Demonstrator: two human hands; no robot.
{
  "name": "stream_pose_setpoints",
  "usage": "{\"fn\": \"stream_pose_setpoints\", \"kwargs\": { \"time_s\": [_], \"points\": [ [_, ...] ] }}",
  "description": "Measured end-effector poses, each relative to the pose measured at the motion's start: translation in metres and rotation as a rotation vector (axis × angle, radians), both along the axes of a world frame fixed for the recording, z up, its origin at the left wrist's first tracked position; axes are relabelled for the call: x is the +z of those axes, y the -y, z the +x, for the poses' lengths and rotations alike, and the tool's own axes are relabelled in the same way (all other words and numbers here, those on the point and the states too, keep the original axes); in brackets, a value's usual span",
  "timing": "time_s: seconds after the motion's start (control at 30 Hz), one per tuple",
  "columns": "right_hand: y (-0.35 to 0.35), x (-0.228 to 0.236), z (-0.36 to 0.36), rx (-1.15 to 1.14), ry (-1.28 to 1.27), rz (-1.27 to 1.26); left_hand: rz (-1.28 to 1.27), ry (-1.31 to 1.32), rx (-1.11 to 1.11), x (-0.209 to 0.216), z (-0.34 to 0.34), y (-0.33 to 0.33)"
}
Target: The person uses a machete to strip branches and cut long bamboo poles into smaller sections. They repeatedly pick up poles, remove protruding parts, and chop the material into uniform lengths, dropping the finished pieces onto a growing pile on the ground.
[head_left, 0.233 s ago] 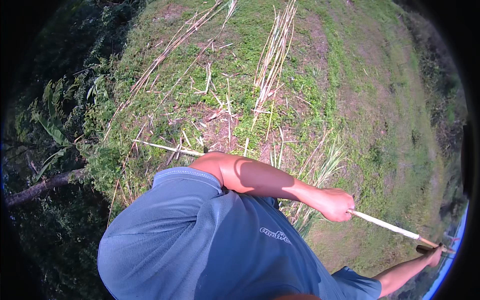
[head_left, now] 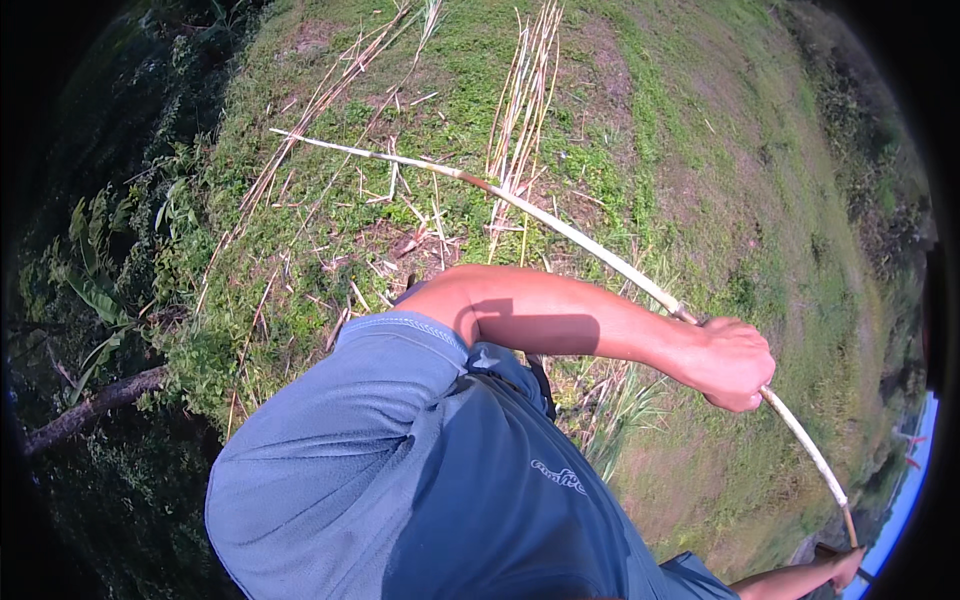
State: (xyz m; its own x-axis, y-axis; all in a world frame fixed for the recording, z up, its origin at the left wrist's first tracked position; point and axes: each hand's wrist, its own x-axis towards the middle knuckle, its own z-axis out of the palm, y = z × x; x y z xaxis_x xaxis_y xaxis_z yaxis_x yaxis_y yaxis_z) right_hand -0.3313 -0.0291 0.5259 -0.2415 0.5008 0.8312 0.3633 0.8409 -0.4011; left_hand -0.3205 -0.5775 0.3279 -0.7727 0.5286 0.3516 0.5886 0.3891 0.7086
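Note:
My left hand [head_left: 738,365] is closed around a long, pale, jointed cane stalk [head_left: 590,240]. The stalk bows in a curve. Its thin tip reaches far left over the grass, while the other end bends down toward my right hand [head_left: 848,566]. Near the right rim, small in the picture, my right hand is closed at that lower end, where the stalk looks reddish-brown. A dark, narrow, knife-like tool [head_left: 826,550] shows at its fingers; its exact kind and how it meets the stalk cannot be made out. My left forearm crosses in front of my blue shirt.
A bundle of dry stalks [head_left: 522,110] lies on the grass ahead, with another row of stalks [head_left: 330,90] to its left. Short cut pieces and husks [head_left: 415,240] are scattered nearer. Long green leaves [head_left: 625,410] lie beside me. Dark bushes and a log [head_left: 95,405] border the left.
My left hand has moved right and slightly up in the picture. The stalk's tip has swung up and forward, and more of its length shows, strongly bowed. My right hand has moved lower.

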Motion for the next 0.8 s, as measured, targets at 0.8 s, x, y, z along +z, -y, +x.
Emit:
{"fn": "stream_pose_setpoints", "kwargs": {
  "time_s": [0.8],
  "points": [
    [0.567,-0.509,0.264,-0.119,0.42,-1.547,0.226,0.233,0.67,-0.404,-0.168,0.42]
  ]
}}
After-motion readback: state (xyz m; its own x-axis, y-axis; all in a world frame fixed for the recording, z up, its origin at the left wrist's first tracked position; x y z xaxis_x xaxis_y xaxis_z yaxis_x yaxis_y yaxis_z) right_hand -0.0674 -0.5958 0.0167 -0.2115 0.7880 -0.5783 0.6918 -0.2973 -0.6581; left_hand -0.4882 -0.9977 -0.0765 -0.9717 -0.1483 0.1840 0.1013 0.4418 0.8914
